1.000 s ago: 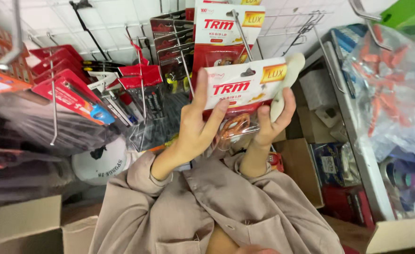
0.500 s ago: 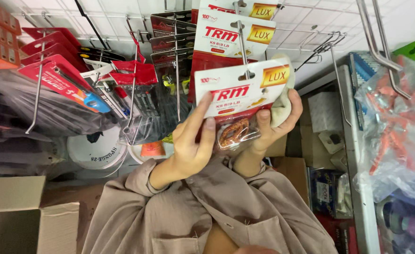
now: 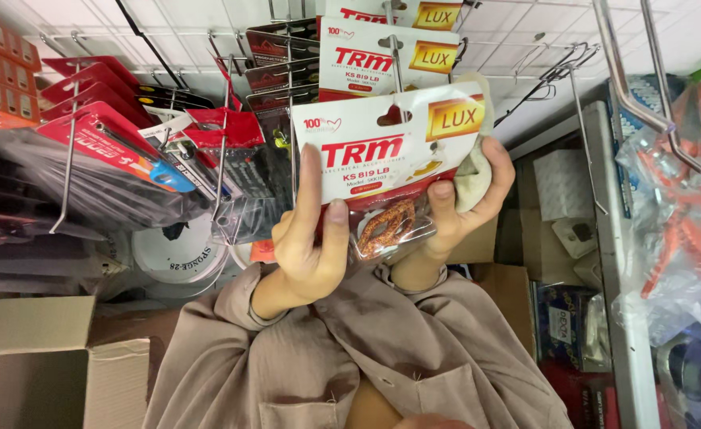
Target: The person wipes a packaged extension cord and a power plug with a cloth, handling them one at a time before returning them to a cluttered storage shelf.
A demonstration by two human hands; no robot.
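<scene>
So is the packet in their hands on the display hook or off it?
Cannot tell. Both hands, left hand and right hand, hold the white-and-red packet up at the metal hook, whose tip lies over its hang hole.

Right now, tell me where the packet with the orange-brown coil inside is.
In the head view the packet sits centre frame, held up between the left hand and right hand, just below matching packets hanging on a hook.

Only 1 view: the head camera sits close above the person's chest and faces a wall of wire display hooks (image 3: 72,151) from short range. The beige sleeves (image 3: 350,349) enter at 6 o'clock, the hooks fill 9 to 3 o'clock.
</scene>
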